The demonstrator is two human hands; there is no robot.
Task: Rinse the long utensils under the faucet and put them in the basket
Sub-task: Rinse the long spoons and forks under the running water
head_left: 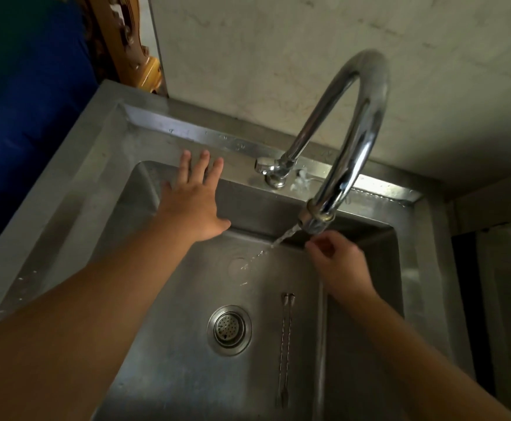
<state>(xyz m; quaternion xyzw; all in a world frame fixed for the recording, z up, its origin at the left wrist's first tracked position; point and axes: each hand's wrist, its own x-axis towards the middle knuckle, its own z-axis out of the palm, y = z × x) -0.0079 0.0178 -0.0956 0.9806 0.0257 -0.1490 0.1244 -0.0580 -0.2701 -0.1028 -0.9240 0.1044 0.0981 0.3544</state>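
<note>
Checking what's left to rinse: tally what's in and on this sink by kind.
Long utensils on the sink floor: 2
Drain strainer: 1
Faucet, running: 1
Hands, left and right: 2
Total: 6
No basket shows.

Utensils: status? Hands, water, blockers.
Left hand open, flat over sink back rim. Right hand empty, fingers curled under faucet spout, water running. Two long utensils lying in basin beside drain, untouched. No basket visible.
</note>
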